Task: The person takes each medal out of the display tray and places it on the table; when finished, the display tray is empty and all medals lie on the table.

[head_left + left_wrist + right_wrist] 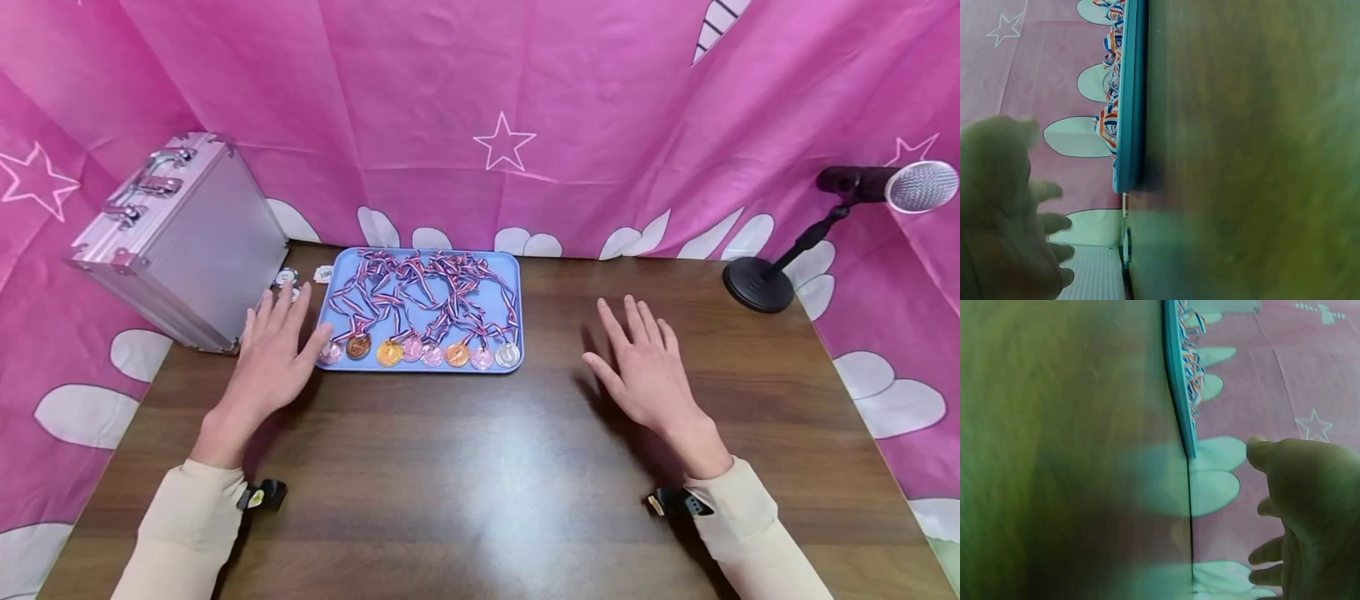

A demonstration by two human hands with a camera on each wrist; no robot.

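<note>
On the wooden table a blue tray (pixel 420 367) carries several medals, among them a gold medal (pixel 389 352) and a silver medal (pixel 507 355), lined up along its near side. Their striped ribbons (pixel 450 271) lie tangled over the tray's far half. My left hand (pixel 272 357), fingers straight and spread, hovers at the tray's left edge and overlaps the corner by a pinkish medal (pixel 331 352) in the head view. Well to the right of the tray, my right hand (pixel 643 367) is held over the table, fingers extended. Neither hand holds anything.
A silver ridged case (pixel 187 242) stands upright at the back left. Beside it lie poker chips (pixel 286 277) and a small white plaque (pixel 324 273) marked 100. A microphone (pixel 921 187) on a black stand (pixel 759 284) occupies the back right. A pink curtain (pixel 420 125) hangs behind the table.
</note>
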